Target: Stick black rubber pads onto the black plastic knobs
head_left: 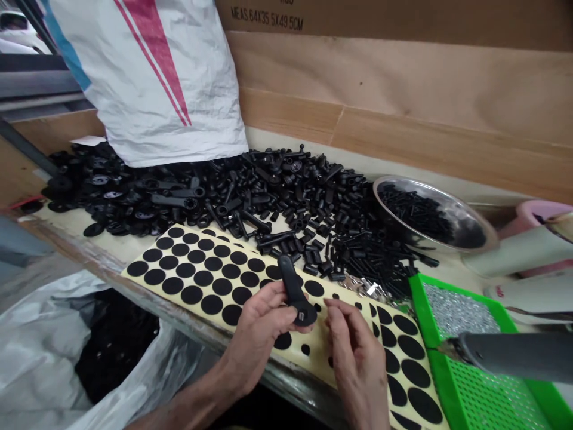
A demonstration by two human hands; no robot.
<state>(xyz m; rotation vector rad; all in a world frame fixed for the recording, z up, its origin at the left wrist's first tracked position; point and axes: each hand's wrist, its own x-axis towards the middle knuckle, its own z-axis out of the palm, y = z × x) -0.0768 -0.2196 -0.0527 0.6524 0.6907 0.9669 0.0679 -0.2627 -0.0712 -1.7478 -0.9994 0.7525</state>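
Observation:
My left hand (257, 328) is closed around a black plastic lever (292, 283), which has a long flat handle and a round end. A small metal piece shows in the recess of that round end. Just to the right, my right hand (358, 352) hovers over a pale yellow sticker sheet (321, 352), its thumb and forefinger pressed together in a pinch. Whatever lies between those fingertips, if anything, is too small to make out. The sheets beneath both hands carry black round stickers (213, 304), large and small.
Behind the sheets spreads a heap of black plastic parts (277, 185). A metal bowl (470, 221) of black pieces stands at right, near green trays (487, 382) with small metal parts and a grey-handled tool (514, 355). A white sack (179, 77) stands at back; an open bag (147, 388) hangs lower left.

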